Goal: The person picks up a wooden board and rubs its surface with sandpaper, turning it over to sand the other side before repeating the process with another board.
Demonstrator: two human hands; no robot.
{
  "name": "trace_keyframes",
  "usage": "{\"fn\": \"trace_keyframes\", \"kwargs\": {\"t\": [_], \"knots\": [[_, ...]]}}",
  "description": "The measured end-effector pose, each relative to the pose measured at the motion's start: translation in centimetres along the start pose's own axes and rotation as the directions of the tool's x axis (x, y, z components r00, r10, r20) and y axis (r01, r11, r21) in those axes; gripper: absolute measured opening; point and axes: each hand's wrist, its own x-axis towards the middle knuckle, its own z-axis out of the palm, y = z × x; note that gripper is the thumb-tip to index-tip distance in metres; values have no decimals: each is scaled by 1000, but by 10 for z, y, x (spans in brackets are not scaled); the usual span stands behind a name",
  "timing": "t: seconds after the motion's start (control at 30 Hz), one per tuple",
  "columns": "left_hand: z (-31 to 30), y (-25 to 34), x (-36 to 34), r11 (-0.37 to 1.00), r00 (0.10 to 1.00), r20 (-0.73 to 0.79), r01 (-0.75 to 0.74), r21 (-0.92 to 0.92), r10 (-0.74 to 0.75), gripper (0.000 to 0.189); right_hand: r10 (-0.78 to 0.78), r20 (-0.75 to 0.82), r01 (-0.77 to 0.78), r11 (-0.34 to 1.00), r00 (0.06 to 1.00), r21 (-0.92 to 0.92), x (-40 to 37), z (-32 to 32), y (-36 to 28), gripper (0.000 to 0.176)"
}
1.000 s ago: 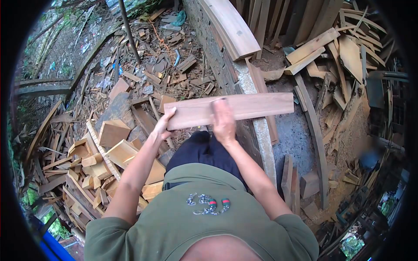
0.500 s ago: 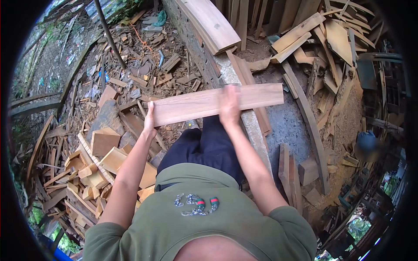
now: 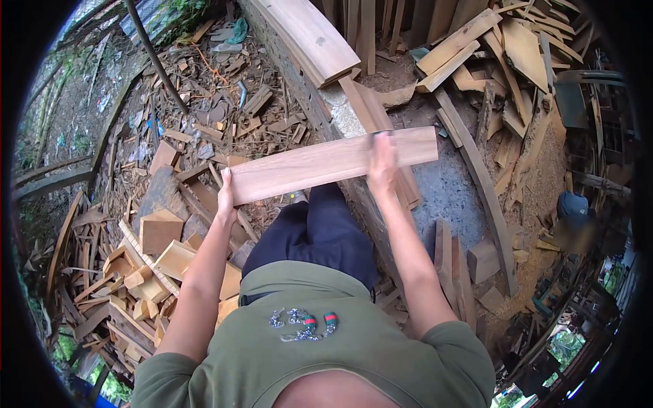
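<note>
A pale, planed wooden board [image 3: 299,165] is held level across my front, slightly raised at its right end. My left hand [image 3: 227,196] grips the board's left end, thumb along the edge. On the right part of the board, my right hand [image 3: 383,163] is closed over a small dark thing [image 3: 382,133] pressed against the top face. Motion blur hides what that dark thing is.
Smooth boards [image 3: 316,41] lie stacked on a low concrete wall [image 3: 343,115] ahead. Wood offcuts [image 3: 149,272] are heaped at left. More scrap planks [image 3: 469,54] and a curved timber [image 3: 486,187] lie at right, near sawdust [image 3: 537,224].
My right hand has slid to the right along the board with the dark thing. The board and my left hand have shifted slightly left in view.
</note>
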Motion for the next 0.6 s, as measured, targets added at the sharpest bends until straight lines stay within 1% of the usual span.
{"fn": "trace_keyframes", "kwargs": {"t": [0.03,0.07,0.1,0.13,0.17,0.2,0.23,0.27,0.33,0.37,0.4,0.43,0.47,0.5,0.53,0.57,0.6], "knots": [[0,1,-1,1000,1000,10,23,-12,-22,89,-181,167,181,983,969,18,-4,-5,-3,45],[2,1,-1,1000,1000,8,26,-11,-26,89,-353,324,350,934,878,68,-5,-8,-4,44],[2,1,0,1000,1000,2,7,-13,-7,89,-385,335,388,919,860,61,9,-15,13,43],[1,0,-1,1000,1000,-5,-8,-12,8,89,-282,247,284,958,927,29,21,-20,26,43],[4,4,-9,1000,1000,-9,2,-6,-2,89,-170,157,171,985,973,5,32,-23,42,43],[11,15,-21,998,998,-13,54,-34,-54,85,-55,69,59,997,996,-55,47,-20,72,44],[16,22,-28,993,995,-13,102,-63,-103,81,54,-30,-56,993,998,-104,55,-16,94,44],[13,17,-24,992,994,-12,107,-60,-108,81,58,-28,-60,992,998,-107,52,-16,92,44],[4,3,-4,997,1000,-8,14,-73,-15,77,178,-45,-182,972,983,-145,48,-11,74,44],[1,-3,3,997,1000,-5,15,-80,-16,77,21,-46,-25,996,999,-84,31,-5,59,44],[-2,-7,7,999,1000,-17,-9,-48,8,81,-93,44,96,993,995,-63,11,-5,37,44],[-3,-10,9,999,999,-32,-34,-16,33,86,-209,132,214,976,969,-29,-5,-9,21,44],[-3,-11,9,999,999,-38,-30,-20,30,86,-213,138,219,975,967,-27,-12,-19,18,44],[-4,-12,10,999,999,-40,-33,-15,33,87,-254,254,264,965,933,-4,-18,-31,18,43],[5,0,-2,999,998,-43,-39,-10,39,87,-294,363,306,952,884,25,-20,-36,23,43],[13,12,-18,999,998,-48,41,-30,-42,88,-308,272,303,951,911,62,-14,-36,50,43],[8,6,-14,999,998,-53,45,-27,-46,88,-306,277,300,952,911,66,-10,-35,65,43]]}}
